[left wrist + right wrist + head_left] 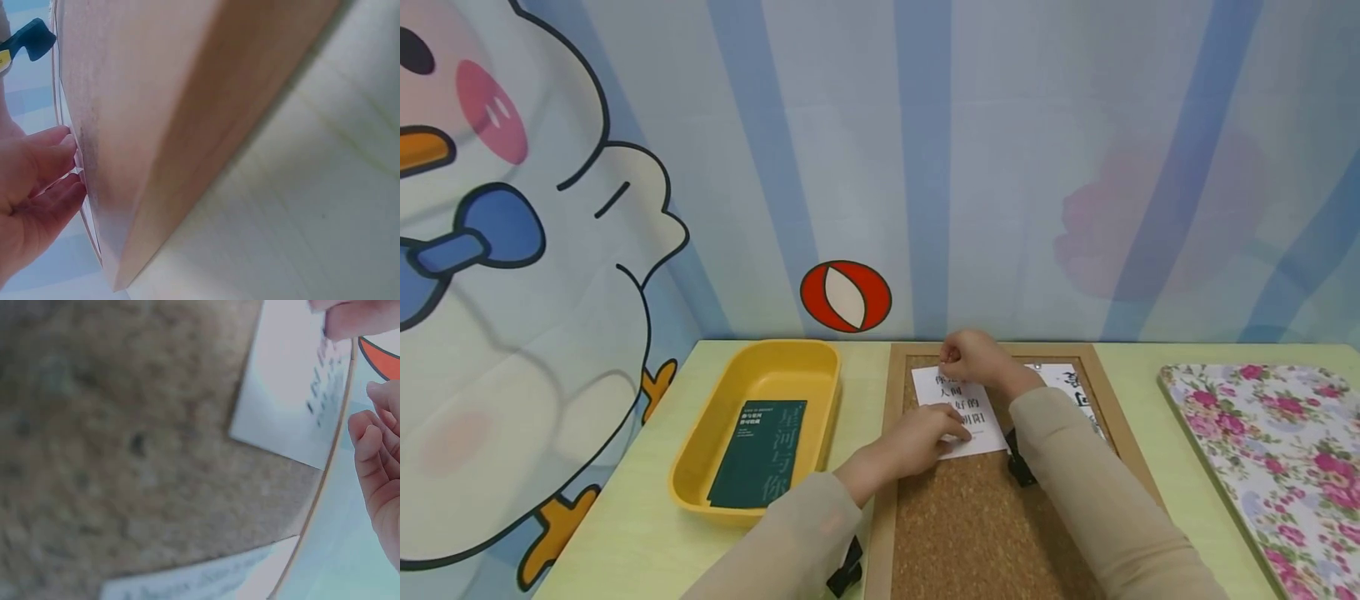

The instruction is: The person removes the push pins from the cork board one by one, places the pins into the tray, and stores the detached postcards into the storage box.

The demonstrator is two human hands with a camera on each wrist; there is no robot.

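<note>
A white card (990,423) with black Chinese writing lies slightly tilted on a wood-framed cork board (977,525). My left hand (917,437) rests its fingertips on the card's lower part. Over the card's top edge is my right hand (981,360), its thumb and fingers bent close together. In the right wrist view the right hand (381,456) shows curled fingers; whether something small sits between them cannot be made out. A second white card (1066,379) with bold writing is at the board's upper right, partly covered by my right forearm.
Left of the board, a yellow tray (831,383) holds dark green printed card or booklet (760,454). A floral board (1270,450) lies on the right side of the pale table (625,533). Behind the table stands a striped cartoon backdrop (1000,167).
</note>
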